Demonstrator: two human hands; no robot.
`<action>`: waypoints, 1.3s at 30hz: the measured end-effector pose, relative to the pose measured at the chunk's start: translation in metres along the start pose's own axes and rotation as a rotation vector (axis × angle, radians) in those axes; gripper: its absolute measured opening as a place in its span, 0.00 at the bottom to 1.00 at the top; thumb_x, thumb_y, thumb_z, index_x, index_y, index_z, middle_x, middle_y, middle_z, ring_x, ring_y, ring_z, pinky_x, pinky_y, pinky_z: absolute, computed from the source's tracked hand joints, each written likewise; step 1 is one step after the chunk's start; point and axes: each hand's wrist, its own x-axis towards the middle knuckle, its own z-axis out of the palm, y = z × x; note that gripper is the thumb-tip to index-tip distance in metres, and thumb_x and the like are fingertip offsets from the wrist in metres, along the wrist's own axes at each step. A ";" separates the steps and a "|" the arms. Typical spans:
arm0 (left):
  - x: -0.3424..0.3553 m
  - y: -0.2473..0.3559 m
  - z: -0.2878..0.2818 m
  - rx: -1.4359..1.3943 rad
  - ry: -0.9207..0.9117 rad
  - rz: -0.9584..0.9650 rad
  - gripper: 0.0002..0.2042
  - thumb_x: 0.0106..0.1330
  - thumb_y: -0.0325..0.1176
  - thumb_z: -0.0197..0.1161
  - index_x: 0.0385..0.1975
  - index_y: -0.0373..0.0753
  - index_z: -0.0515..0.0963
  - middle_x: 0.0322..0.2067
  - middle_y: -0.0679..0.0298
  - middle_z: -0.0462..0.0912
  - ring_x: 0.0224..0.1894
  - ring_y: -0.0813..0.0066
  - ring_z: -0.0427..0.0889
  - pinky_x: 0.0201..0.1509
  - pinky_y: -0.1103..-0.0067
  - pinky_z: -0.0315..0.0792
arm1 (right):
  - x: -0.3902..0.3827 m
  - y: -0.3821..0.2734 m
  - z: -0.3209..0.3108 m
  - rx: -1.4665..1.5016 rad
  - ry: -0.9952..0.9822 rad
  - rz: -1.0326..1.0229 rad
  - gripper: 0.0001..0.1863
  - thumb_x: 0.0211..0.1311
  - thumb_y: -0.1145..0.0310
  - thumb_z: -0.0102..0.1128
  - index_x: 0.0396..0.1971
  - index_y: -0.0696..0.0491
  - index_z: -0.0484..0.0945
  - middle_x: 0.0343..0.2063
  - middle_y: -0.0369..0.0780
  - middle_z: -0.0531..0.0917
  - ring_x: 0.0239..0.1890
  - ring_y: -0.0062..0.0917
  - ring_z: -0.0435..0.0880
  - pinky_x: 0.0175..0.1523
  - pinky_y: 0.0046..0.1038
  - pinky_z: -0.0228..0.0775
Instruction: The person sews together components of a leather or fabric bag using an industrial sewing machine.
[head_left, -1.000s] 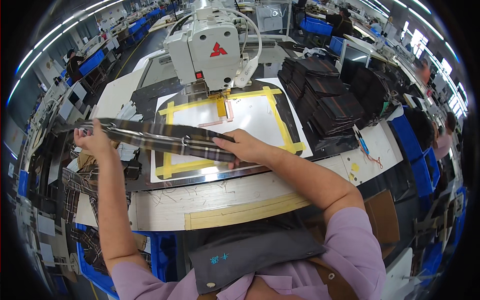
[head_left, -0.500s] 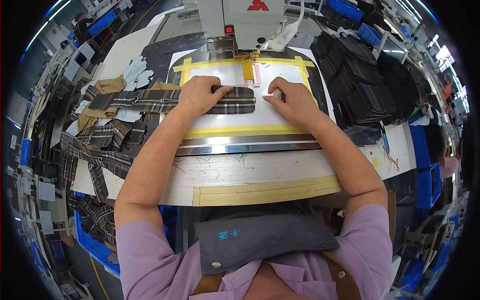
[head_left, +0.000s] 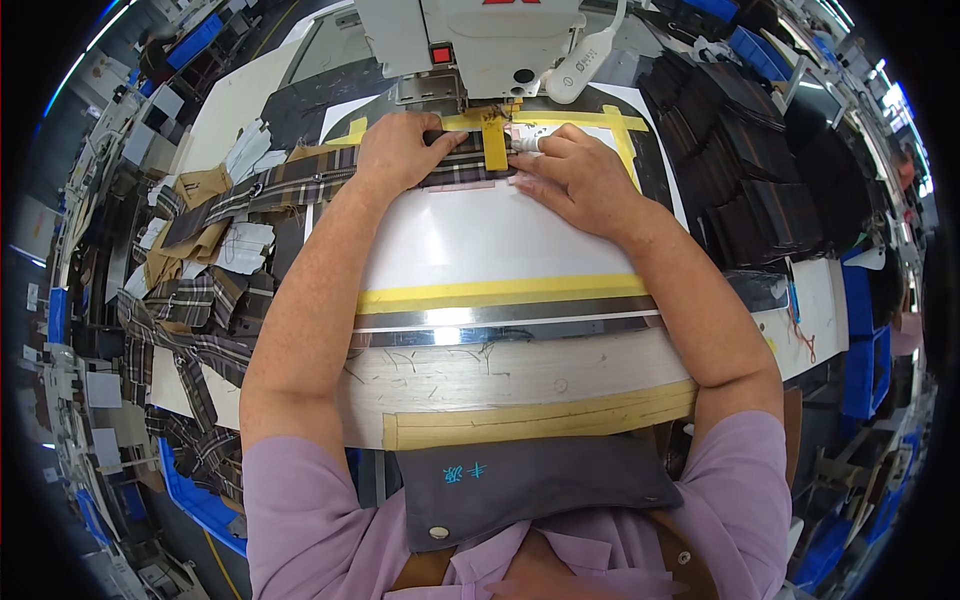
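A dark plaid fabric strip [head_left: 325, 164] runs from the pile at left under the machine's yellow clamp piece [head_left: 495, 146]. My left hand [head_left: 402, 153] is closed on the strip just left of the clamp, its thumb laid along the top and the other fingers curled at the far side. Close to the clamp on the right is my right hand [head_left: 585, 180], fingers drawn together by the strip's end. A small white thing shows at its fingertips; its kind is unclear. Overhead stands the white sewing machine head [head_left: 480, 50], hiding part of the needle area.
Plaid strips and tan and white pieces heap up in a fabric pile [head_left: 205, 250] at left. Stacked dark fabric pieces [head_left: 755, 170] stand at right. A white sheet edged with yellow tape [head_left: 500, 290] covers the work plate. Blue bins [head_left: 865, 370] are beside the table.
Both hands have moved away from me, toward the machine. The plaid strip has gone with the left hand, and its end now lies beneath the yellow clamp piece. My right hand has come up beside it.
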 end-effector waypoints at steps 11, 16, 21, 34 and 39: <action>0.008 -0.007 0.008 0.003 0.038 0.055 0.23 0.61 0.59 0.65 0.32 0.42 0.86 0.23 0.58 0.84 0.31 0.59 0.85 0.38 0.66 0.77 | 0.003 0.004 0.001 0.031 -0.037 0.026 0.18 0.62 0.54 0.66 0.44 0.51 0.86 0.36 0.37 0.83 0.47 0.31 0.77 0.50 0.33 0.73; 0.009 -0.007 0.008 0.009 0.040 0.059 0.23 0.61 0.59 0.65 0.34 0.43 0.87 0.24 0.58 0.85 0.31 0.59 0.85 0.38 0.66 0.77 | 0.004 0.003 0.001 0.022 -0.050 0.040 0.18 0.62 0.55 0.66 0.44 0.51 0.86 0.37 0.36 0.83 0.48 0.30 0.77 0.51 0.33 0.74; 0.012 -0.002 0.007 0.016 0.031 0.044 0.23 0.61 0.58 0.65 0.38 0.43 0.88 0.26 0.56 0.86 0.33 0.59 0.86 0.39 0.66 0.77 | 0.003 0.005 -0.002 0.006 -0.036 0.057 0.16 0.61 0.56 0.66 0.42 0.51 0.86 0.36 0.36 0.83 0.47 0.30 0.77 0.51 0.32 0.73; -0.006 -0.002 -0.005 0.083 0.099 0.141 0.22 0.62 0.55 0.65 0.36 0.37 0.82 0.24 0.56 0.83 0.30 0.54 0.83 0.40 0.66 0.73 | -0.002 0.008 0.002 0.076 0.014 0.022 0.14 0.60 0.58 0.66 0.42 0.47 0.87 0.33 0.34 0.82 0.43 0.31 0.76 0.48 0.32 0.72; -0.037 -0.069 -0.039 0.208 0.274 0.187 0.27 0.60 0.57 0.65 0.48 0.40 0.78 0.47 0.59 0.80 0.54 0.60 0.77 0.59 0.63 0.62 | -0.001 0.005 0.001 0.065 -0.025 0.047 0.14 0.61 0.58 0.65 0.44 0.46 0.87 0.34 0.34 0.82 0.43 0.30 0.76 0.49 0.32 0.72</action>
